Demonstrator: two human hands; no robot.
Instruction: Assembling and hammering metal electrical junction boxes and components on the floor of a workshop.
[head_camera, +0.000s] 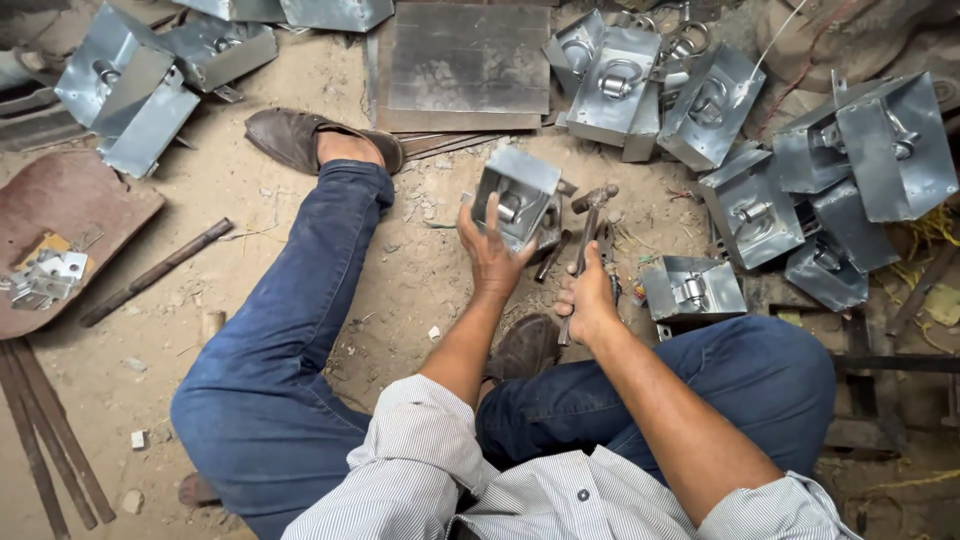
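A big flat metal sheet (462, 65) lies on the dirt floor. Below it, the left hand (490, 255) grips a shiny metal box (518, 195), held up off the ground. The right hand (588, 300) is wrapped tight around a hammer (590, 215).

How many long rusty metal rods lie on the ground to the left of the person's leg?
4: one rod lies diagonally beside the rusty plate; three rods lie bundled at the lower left edge. Others may be out of frame.
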